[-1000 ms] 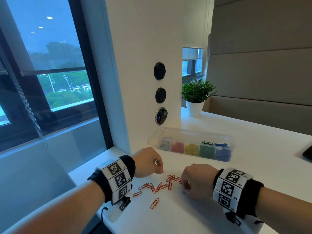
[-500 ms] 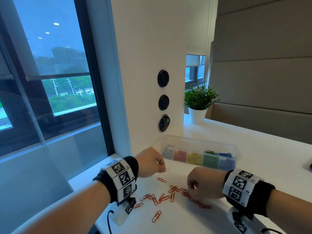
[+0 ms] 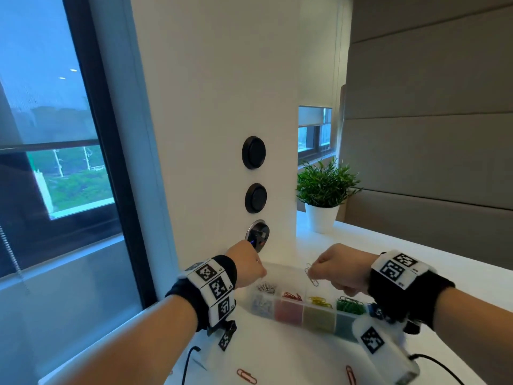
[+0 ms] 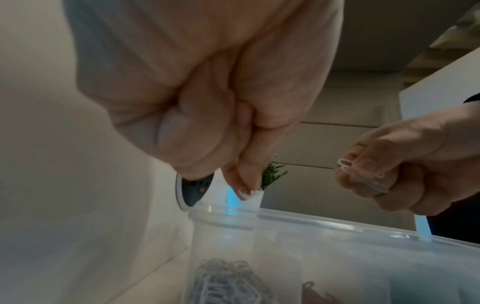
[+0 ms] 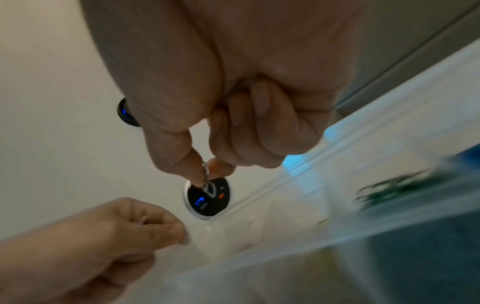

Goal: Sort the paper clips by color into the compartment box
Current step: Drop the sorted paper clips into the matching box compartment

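The clear compartment box lies on the white table with silver, red, yellow and green clips in separate cells; the blue cell is mostly behind my right wrist. My left hand hovers over the silver cell, thumb and forefinger pinched on what looks like a small pale clip. Above the box's middle, my right hand pinches a few silver paper clips that dangle from its fingertips. Two loose red clips lie on the table near me.
A white pillar with round black switches and a socket stands right behind the box. A potted plant sits at the back. A dark window and the table's left edge lie to the left. Cables trail from both wrist cameras.
Both hands have risen from the scattered red clips on the table and moved forward over the box. The right hand now shows silver clips hanging from its fingers.
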`<state>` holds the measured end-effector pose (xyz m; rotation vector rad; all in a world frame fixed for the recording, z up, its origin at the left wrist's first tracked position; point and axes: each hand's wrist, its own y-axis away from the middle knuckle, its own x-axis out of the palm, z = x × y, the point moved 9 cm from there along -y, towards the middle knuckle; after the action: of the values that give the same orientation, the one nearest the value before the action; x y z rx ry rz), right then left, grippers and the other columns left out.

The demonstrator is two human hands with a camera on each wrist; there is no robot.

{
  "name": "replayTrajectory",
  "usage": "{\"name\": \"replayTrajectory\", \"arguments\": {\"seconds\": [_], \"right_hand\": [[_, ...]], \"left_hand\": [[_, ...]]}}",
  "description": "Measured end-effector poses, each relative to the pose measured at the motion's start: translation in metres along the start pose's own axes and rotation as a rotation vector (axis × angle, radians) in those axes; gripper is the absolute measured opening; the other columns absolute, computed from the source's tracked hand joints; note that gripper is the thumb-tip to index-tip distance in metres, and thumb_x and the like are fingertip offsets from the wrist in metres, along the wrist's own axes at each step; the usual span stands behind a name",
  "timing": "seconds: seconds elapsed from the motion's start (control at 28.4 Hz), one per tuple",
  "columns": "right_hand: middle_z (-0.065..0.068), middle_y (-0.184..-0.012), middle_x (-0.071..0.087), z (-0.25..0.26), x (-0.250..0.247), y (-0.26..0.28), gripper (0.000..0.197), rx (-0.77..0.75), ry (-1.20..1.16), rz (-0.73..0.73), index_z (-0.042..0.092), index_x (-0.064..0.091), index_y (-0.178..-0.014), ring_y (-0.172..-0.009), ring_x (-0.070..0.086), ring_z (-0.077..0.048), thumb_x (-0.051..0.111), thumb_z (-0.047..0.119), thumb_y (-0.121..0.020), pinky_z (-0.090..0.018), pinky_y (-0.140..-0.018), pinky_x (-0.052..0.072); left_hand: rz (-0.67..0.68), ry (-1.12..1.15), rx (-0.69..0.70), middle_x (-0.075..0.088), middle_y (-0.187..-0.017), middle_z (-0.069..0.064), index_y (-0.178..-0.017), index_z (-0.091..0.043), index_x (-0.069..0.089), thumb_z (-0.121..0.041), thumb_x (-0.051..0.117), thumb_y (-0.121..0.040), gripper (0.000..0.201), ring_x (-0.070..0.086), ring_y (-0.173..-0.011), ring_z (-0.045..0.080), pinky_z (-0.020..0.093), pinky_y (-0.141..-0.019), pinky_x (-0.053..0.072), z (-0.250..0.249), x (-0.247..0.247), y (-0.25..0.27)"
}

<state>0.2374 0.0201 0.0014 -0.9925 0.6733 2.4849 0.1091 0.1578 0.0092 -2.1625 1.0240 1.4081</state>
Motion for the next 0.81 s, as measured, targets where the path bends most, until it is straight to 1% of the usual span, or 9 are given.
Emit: {"name": "replayTrajectory", "arguments": {"seconds": [0.04, 0.11, 0.21, 0.28, 0.39, 0.49, 0.63, 0.7, 0.81], "right_hand": [[-0.001, -0.051, 0.037, 0.006, 0.006, -0.01, 0.024, 0.008, -0.033, 0.015, 0.006, 0.061, -0.082, -0.043, 0.03, -0.017, 0.063, 0.03, -0.088, -0.025, -0.045, 0.027], [-0.002, -0.051, 0.039, 0.019, 0.018, -0.027, 0.024, 0.014, -0.071, 0.029, 0.009, 0.055, -0.079, -0.044, 0.03, -0.018, 0.065, 0.03, -0.083, -0.026, -0.046, 0.027], [-0.003, -0.052, 0.045, 0.038, 0.033, -0.046, 0.028, 0.006, -0.066, 0.034, 0.01, 0.054, -0.076, -0.046, 0.038, -0.019, 0.068, 0.034, -0.082, -0.028, -0.05, 0.032], [-0.003, -0.055, 0.048, 0.047, 0.038, -0.05, 0.028, 0.001, 0.002, 0.019, 0.01, 0.055, -0.079, -0.046, 0.041, -0.018, 0.069, 0.034, -0.085, -0.026, -0.05, 0.035], [-0.001, -0.055, 0.048, 0.05, 0.042, -0.049, 0.02, -0.002, 0.038, 0.002, 0.014, 0.06, -0.085, -0.044, 0.041, -0.015, 0.07, 0.03, -0.088, -0.023, -0.048, 0.036], [-0.002, -0.049, 0.041, 0.041, 0.04, -0.048, 0.014, 0.03, -0.089, 0.005, 0.011, 0.067, -0.086, -0.038, 0.032, -0.016, 0.069, 0.024, -0.088, -0.021, -0.042, 0.03], [-0.002, -0.055, 0.032, 0.019, 0.025, -0.047, 0.02, 0.125, -0.337, -0.044, -0.001, 0.067, -0.103, -0.043, 0.023, -0.015, 0.059, 0.014, -0.091, -0.019, -0.042, 0.021], [0.0, -0.053, 0.031, 0.006, 0.025, -0.044, 0.019, 0.172, -0.452, -0.038, 0.002, 0.065, -0.097, -0.044, 0.021, -0.013, 0.051, 0.013, -0.096, -0.019, -0.042, 0.019], [0.0, -0.052, 0.036, -0.009, 0.03, -0.04, 0.027, 0.195, -0.581, -0.012, 0.003, 0.064, -0.092, -0.044, 0.024, -0.012, 0.041, 0.014, -0.101, -0.019, -0.04, 0.02]], "left_hand": [[0.001, -0.049, -0.01, 0.054, -0.074, 0.001, -0.087, -0.009, 0.061, -0.022, 0.056, -0.092, 0.015, 0.052, -0.074, 0.018, 0.023, -0.06, 0.041, 0.002, 0.003, -0.005], [0.015, -0.055, -0.029, 0.046, -0.067, -0.002, -0.094, -0.008, 0.062, -0.025, 0.048, -0.097, 0.023, 0.047, -0.065, 0.015, 0.02, -0.054, 0.036, 0.008, 0.006, -0.007], [0.036, 0.328, -0.145, 0.04, -0.058, 0.0, -0.104, -0.005, 0.064, -0.02, 0.042, -0.099, 0.028, 0.034, -0.043, 0.011, 0.019, -0.041, 0.026, 0.03, 0.004, -0.003], [0.066, 0.584, -0.209, 0.034, -0.052, -0.001, -0.094, -0.008, 0.059, -0.023, 0.038, -0.1, 0.025, 0.025, -0.038, 0.011, 0.017, -0.04, 0.019, 0.038, 0.004, 0.005], [0.085, 0.729, -0.218, 0.03, -0.047, -0.005, -0.078, -0.014, 0.046, -0.032, 0.035, -0.102, 0.032, 0.02, -0.039, 0.009, 0.016, -0.038, 0.016, 0.033, 0.003, 0.009], [0.139, 0.83, -0.251, 0.027, -0.047, -0.006, -0.07, -0.019, 0.039, -0.043, 0.03, -0.103, 0.042, 0.017, -0.04, 0.009, 0.014, -0.036, 0.013, 0.023, 0.009, 0.004], [0.114, 1.057, -0.32, 0.03, -0.053, -0.002, -0.069, -0.017, 0.04, -0.033, 0.029, -0.101, 0.037, 0.019, -0.04, 0.009, 0.011, -0.036, 0.014, 0.016, 0.018, -0.014], [0.118, 1.128, -0.347, 0.032, -0.057, 0.0, -0.072, -0.015, 0.041, -0.026, 0.029, -0.098, 0.03, 0.02, -0.042, 0.009, 0.011, -0.036, 0.015, 0.014, 0.024, -0.02], [0.125, 1.164, -0.358, 0.033, -0.058, 0.0, -0.074, -0.014, 0.042, -0.024, 0.03, -0.097, 0.028, 0.022, -0.043, 0.01, 0.012, -0.036, 0.016, 0.014, 0.03, -0.024]]}}
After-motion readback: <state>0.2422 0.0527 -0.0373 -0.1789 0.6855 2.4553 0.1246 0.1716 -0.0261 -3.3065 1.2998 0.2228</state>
